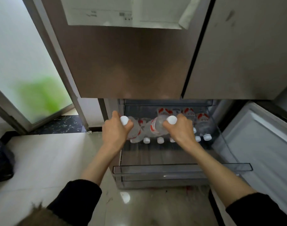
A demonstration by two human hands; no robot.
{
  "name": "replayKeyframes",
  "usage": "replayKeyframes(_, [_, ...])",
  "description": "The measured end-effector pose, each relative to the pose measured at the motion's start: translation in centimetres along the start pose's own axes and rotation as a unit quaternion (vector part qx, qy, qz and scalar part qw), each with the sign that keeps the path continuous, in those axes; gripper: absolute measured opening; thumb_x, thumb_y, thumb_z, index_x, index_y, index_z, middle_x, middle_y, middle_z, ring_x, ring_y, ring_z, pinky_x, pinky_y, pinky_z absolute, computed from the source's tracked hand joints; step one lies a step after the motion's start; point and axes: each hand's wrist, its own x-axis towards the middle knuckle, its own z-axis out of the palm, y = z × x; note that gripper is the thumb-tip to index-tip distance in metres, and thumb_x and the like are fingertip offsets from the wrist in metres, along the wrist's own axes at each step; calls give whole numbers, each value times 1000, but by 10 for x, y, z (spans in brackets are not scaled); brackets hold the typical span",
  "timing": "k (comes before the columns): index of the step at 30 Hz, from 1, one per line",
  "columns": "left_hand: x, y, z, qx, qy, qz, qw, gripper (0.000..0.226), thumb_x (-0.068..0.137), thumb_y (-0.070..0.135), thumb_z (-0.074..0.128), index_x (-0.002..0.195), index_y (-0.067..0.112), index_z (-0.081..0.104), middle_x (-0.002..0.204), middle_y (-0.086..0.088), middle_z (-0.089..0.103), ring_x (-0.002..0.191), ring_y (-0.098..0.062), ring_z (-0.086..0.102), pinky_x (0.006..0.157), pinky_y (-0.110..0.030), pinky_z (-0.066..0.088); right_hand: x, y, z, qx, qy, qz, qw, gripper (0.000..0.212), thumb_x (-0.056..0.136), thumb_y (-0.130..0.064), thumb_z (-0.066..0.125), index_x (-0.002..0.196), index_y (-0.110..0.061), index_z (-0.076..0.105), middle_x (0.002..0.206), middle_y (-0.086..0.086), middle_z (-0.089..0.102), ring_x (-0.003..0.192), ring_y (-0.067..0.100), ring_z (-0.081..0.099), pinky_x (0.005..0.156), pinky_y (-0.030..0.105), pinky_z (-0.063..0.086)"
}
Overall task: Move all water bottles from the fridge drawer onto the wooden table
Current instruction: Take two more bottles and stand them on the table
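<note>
Over open fridge drawer [182, 168], our left hand [114, 132] and right hand [182, 129] each gripped water bottle neck; remaining bottles [203, 126] lay far-right. We judged best: lift straight, clear drawer rim.

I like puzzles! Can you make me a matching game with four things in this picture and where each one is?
Things:
1. left hand
2. right hand
3. drawer
4. black bag

Places or states:
A. pulled out, bottles lying inside
B. on the floor at far left
C. holds the bottle with the clearest red label
D. holds the bottle nearest the drawer's left wall

Pairs: 1-D, 2-C, 3-A, 4-B
</note>
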Motion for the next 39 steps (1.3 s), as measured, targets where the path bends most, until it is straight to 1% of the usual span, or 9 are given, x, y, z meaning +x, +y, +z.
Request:
replayKeyframes(5, [-7,-2,1,27,-61,25,997,34,86,33,58,106,6,50,102,-17,64,77,-22,55,62,-30,47,0,9,-5,-95,-33,-19,995,37,74,-34,64,92,-3,58,94,17,64,81,30,59,59,31,45])
replayKeyframes(9, [-12,-3,11,53,-93,49,993,36,86,35,57,107,7,51,100,-16,66,84,-28,62,63,-31,50,-2,22,-1,-127,-83,-21,988,33,73,-35,65,86,-6,57,89,15,63,81,29,60,60,31,43])
replayKeyframes(14, [-6,1,26,78,-87,87,989,41,87,37,55,112,5,52,96,-16,68,83,-29,65,62,-30,49,6,26,0,-116,-107,-51,986,29,74,-35,64,82,-10,51,91,16,62,83,31,59,59,31,41])
replayKeyframes(18, [-3,-9,35,52,-75,115,989,40,85,45,55,105,11,53,90,-6,67,77,-20,64,63,-31,55,9,31,3,-128,-85,-104,983,41,77,-50,64,82,-13,47,83,6,59,77,23,54,56,30,35])
replayKeyframes(21, [-8,-20,39,-31,-93,101,990,36,83,40,60,108,14,52,92,4,55,75,-6,52,62,-13,43,8,45,8,-49,-117,-123,984,37,77,-48,65,89,-18,47,92,-2,50,82,15,49,61,23,37])
replayKeyframes(23, [-12,-28,42,-42,-100,97,989,37,83,35,62,109,12,53,92,3,49,72,-2,45,62,-10,37,7,57,11,4,-170,-108,979,36,77,-46,66,95,-23,46,97,-6,49,89,12,50,67,21,40])
replayKeyframes(29, [-19,-36,56,-121,-111,64,984,36,85,29,59,115,12,52,115,-2,49,105,-17,53,91,-32,49,10,88,8,107,-241,-105,959,44,78,-29,69,117,-33,50,120,-8,57,114,11,55,98,36,48])
replayKeyframes(34, [-22,-28,70,-145,-103,55,982,37,88,36,50,121,20,49,120,3,52,109,-11,50,91,-30,46,13,89,16,122,-253,-135,950,30,88,-31,56,116,-32,47,116,-9,55,114,11,53,93,29,48])
replayKeyframes(39, [-18,-13,80,-144,-85,44,985,37,91,41,40,122,20,43,115,5,45,106,-10,47,91,-31,44,19,76,25,223,-209,-112,946,25,87,-35,52,112,-33,47,110,-18,52,110,5,50,90,26,45])
